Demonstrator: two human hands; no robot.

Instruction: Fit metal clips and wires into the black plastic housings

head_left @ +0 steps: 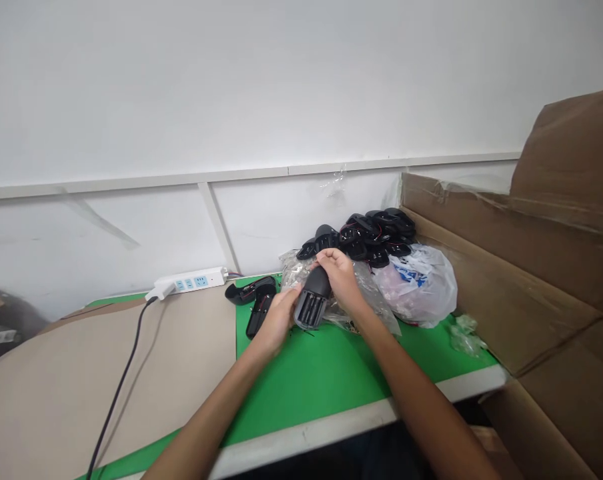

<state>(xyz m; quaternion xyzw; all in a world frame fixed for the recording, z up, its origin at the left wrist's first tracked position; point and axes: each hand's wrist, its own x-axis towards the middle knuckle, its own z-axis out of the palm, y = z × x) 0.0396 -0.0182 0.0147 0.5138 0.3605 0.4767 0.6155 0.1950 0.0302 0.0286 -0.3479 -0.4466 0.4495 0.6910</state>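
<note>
Between my two hands is a dark grey plastic housing with a rounded top and an open, slotted battery compartment at its lower end. My left hand grips its left side, fingers closed. My right hand is closed around its upper right edge, with the fingertips near the top. Just left of my left hand lie black plastic shells with thin red wires. Behind the housing, a clear plastic bag with small parts in it is partly hidden by my hands.
More black shells with red wires are piled against the wall. A white plastic bag sits to the right, before a large cardboard box. On the left, a power strip with a black cable rests on brown cardboard over the green tabletop.
</note>
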